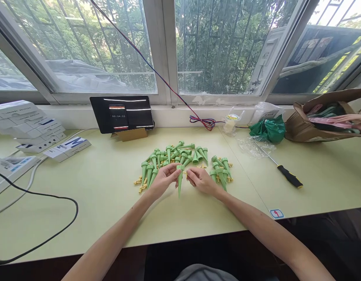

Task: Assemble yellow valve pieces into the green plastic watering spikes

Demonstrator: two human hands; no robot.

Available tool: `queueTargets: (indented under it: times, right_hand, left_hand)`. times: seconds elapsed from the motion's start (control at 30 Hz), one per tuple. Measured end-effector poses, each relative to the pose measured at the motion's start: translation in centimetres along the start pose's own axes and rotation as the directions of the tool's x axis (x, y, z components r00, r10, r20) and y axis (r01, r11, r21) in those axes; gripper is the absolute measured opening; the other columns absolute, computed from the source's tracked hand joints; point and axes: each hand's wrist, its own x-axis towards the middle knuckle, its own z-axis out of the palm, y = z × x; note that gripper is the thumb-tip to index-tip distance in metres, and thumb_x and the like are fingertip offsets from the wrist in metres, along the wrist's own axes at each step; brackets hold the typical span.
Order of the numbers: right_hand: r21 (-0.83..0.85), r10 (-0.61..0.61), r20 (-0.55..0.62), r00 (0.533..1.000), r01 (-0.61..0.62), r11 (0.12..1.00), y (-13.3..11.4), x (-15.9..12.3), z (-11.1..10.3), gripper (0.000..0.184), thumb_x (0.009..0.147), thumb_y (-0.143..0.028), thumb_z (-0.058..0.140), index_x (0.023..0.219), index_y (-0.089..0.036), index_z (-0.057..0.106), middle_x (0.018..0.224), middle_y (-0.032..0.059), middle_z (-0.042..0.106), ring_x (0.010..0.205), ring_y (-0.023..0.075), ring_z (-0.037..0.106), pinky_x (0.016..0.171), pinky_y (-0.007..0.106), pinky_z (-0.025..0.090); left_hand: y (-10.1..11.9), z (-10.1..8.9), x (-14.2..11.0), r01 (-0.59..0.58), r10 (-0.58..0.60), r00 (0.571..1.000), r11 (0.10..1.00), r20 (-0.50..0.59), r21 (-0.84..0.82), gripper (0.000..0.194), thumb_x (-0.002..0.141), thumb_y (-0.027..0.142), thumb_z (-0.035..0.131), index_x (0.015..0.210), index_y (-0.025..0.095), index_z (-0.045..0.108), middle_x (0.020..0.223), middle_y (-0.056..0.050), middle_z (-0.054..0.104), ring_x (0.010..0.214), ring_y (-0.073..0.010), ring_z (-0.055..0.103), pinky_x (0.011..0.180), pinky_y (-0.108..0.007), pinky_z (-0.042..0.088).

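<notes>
Between the thumb and fingers of my left hand is a green plastic watering spike, its ribbed cap up and its point down. My right hand is pinched around a small yellow valve, close to the spike's cap; whether the two touch I cannot tell. Behind my hands lies a heap of green spikes. A smaller group of spikes sits to the right of my right hand. Loose yellow valves lie at the heap's left edge, left of my left hand.
A tablet leans on a cardboard stand at the back. White boxes and a black cable are at left. On the right lie a screwdriver, a green bag and a carton, with another person's hand at it.
</notes>
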Motion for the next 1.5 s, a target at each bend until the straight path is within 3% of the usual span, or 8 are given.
queueTargets:
  times: [0.47,0.77,1.5]
  right_hand:
    - [-0.144,-0.074,-0.047,0.996,0.066,0.987,0.26,-0.06,-0.14,0.034,0.097,-0.036,0.046,0.069,-0.018,0.051,0.056,-0.0033,0.044,0.053,0.0112,0.039,0.054,0.025,0.032]
    - [-0.148,-0.054,-0.016,0.998,0.051,0.988,0.6,0.03,-0.2,0.036,0.098,-0.033,0.043,0.065,-0.019,0.048,0.052,-0.0042,0.041,0.051,0.0107,0.038,0.054,0.024,0.03]
    - [-0.199,-0.086,-0.025,0.996,0.079,0.977,0.52,-0.01,-0.24,0.034,0.097,-0.031,0.044,0.066,-0.019,0.048,0.057,-0.0032,0.045,0.054,0.011,0.039,0.055,0.025,0.032]
  left_hand:
    - [-0.48,0.03,-0.23,0.006,-0.004,1.0,0.999,0.03,-0.038,0.027,0.084,0.038,0.071,0.095,0.017,0.059,0.065,0.004,0.053,0.053,-0.0096,0.053,0.051,-0.024,0.047]
    - [-0.37,-0.14,-0.29,-0.048,0.043,0.998,0.995,0.053,0.089,0.024,0.088,0.037,0.066,0.099,0.017,0.059,0.066,0.004,0.054,0.052,-0.0099,0.055,0.052,-0.025,0.048]
    - [-0.43,-0.05,-0.43,-0.063,0.055,0.996,0.993,0.072,0.105,0.025,0.091,0.036,0.064,0.106,0.016,0.06,0.066,0.004,0.055,0.054,-0.0105,0.057,0.053,-0.025,0.049]
